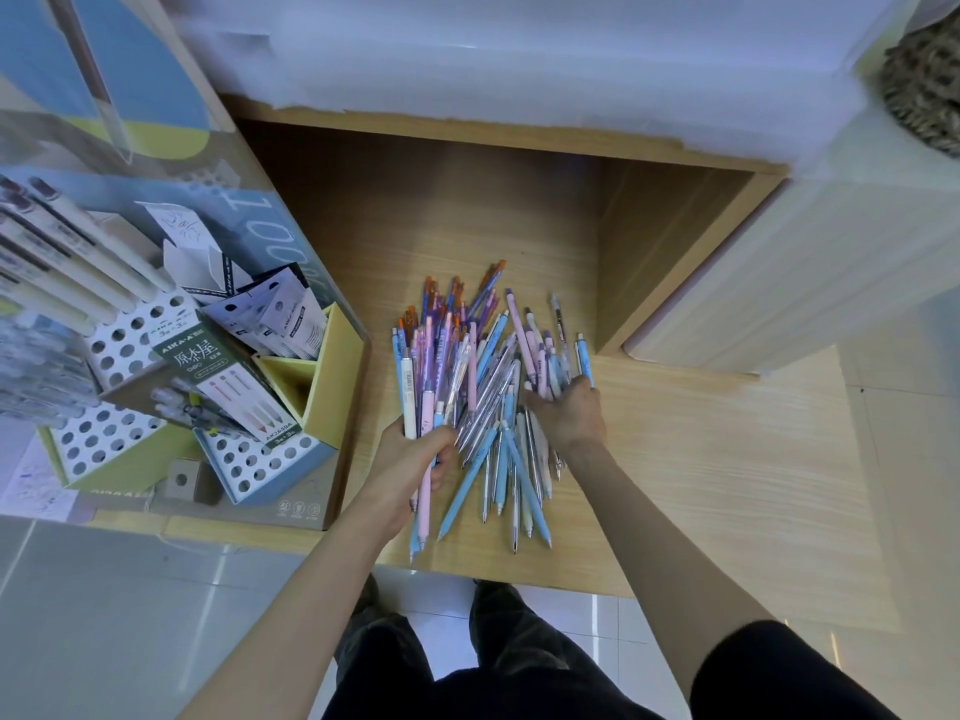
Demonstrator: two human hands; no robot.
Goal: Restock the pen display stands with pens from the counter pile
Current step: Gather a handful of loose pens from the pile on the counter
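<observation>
Spilling over the counter: the pen pile [493, 366], a loose fan of slim click pens on the pale wood counter [701, 459]. It starts a little back from the near edge and reaches toward the recess behind.
Colours: sky blue, soft pink, lilac and white barrels, with some clear ones mixed in. Orange ends show at the far left of the heap, and most tips point toward the near edge.
Left side: the left hand [410, 459] is close to the counter's near edge, with fingers and thumb wrapped round a bundle of pens [423, 387]. White, pink and blue barrels stick out past the fist at both ends.
Right side: the right hand [569, 413] lies palm down on the pile, fingers pushed in among the pens. They're buried, so I cannot tell whether they grip any.
Left edge of the counter: the display stands [104, 439], just beside the pile, have white tops punched with round holes and yellow and blue sides. Cream-barrelled pens slant in the far rows.
Across the stands: a dark green box [218, 387], lying tilted.
Yellow compartment [332, 376]: printed leaflets [280, 314] stand in it.
Far side: an open wooden recess [649, 241], with the pile's far end inside it.
Below the near edge: a grey tiled floor [104, 615].
</observation>
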